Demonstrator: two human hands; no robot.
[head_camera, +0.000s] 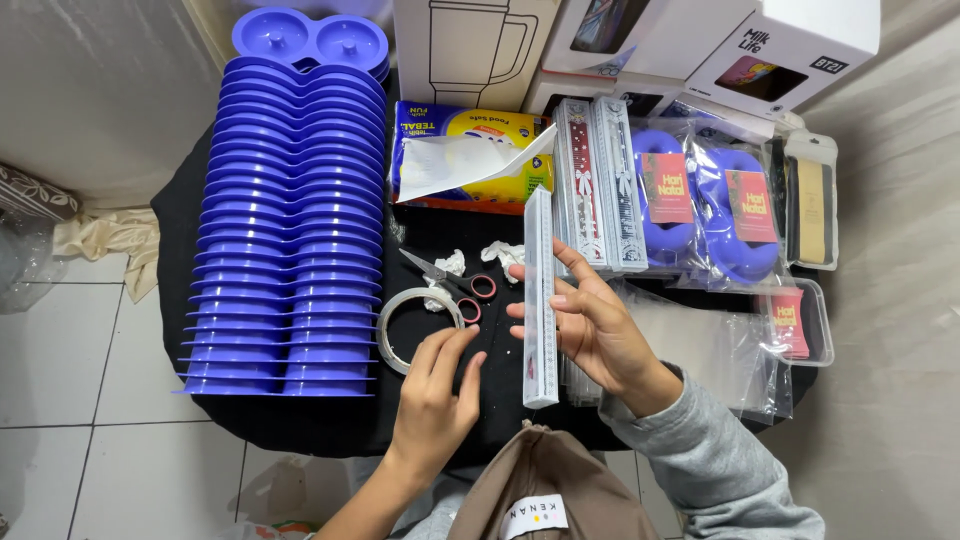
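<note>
The right hand (600, 330) holds a long, narrow clear box (541, 300) upright on its edge above the black cloth (180, 230), fingers closed along its right side, thumb near the top. The left hand (435, 390) rests fingertips on the rim of a clear tape roll (398, 335); whether that grip is closed on the tape cannot be told. Red-handled scissors (455, 280) lie just beyond the roll. A long stack of blue plastic trays (290, 220) lies to the left; packaged blue items (700, 200) lie to the right
</note>
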